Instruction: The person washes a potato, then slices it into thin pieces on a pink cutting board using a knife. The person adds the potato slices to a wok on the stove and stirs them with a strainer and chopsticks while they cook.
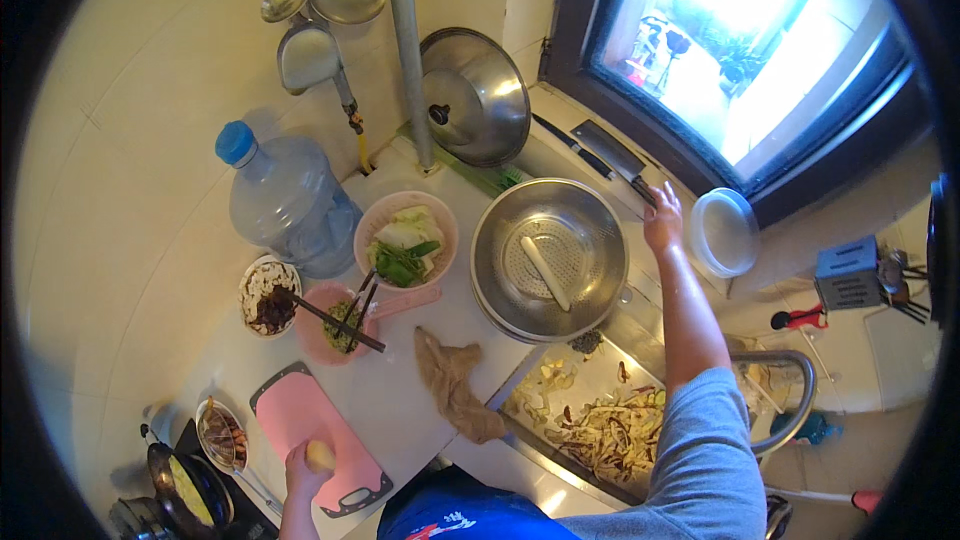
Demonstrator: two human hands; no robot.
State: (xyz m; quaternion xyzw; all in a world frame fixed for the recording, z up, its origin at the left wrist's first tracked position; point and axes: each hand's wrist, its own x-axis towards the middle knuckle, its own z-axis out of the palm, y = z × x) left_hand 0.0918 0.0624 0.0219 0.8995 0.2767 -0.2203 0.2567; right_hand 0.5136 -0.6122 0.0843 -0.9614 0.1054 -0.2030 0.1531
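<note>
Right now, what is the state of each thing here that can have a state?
left hand: closed around a peeled potato, over the pink cutting board
right hand: stretched to the cleaver handle
colander: holds one white peeled vegetable
sink: littered with peelings
water bottle: capped
pot lid: leaning on the wall

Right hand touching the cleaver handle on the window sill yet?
Cannot tell. In the head view the right hand overlaps the handle end of the cleaver, but neither contact nor a gap shows plainly.
</note>
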